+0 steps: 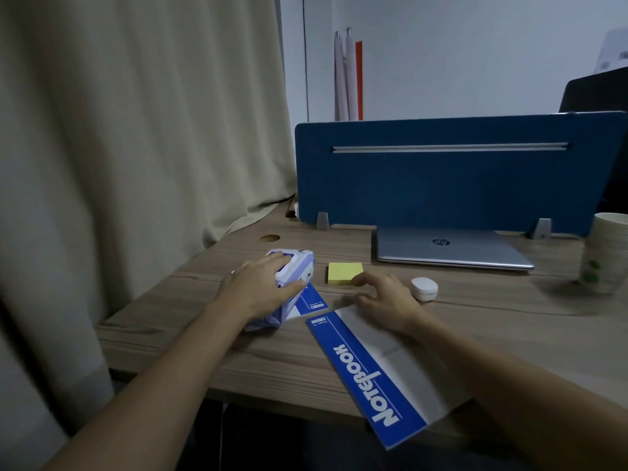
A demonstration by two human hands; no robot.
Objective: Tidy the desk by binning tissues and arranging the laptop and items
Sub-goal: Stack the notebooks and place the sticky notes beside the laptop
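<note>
My left hand (261,287) grips a blue-and-white tissue pack (295,266) that rests partly on a small blue notebook (311,302) at the desk's left. My right hand (384,299) hovers with fingers spread over the desk, its fingertips at the corner of a yellow sticky-note pad (344,272). A larger blue-and-grey notebook (377,372) lies diagonally under my right wrist and overhangs the front edge. A closed silver laptop (448,249) lies flat at the back, against the blue divider. A small white oval case (424,288) sits just right of my right hand.
A blue divider panel (441,178) stands along the desk's back edge. A patterned paper cup (603,253) stands at the far right. A beige curtain (136,130) hangs on the left. The wooden desk (509,328) has a round cable hole (270,238) at back left.
</note>
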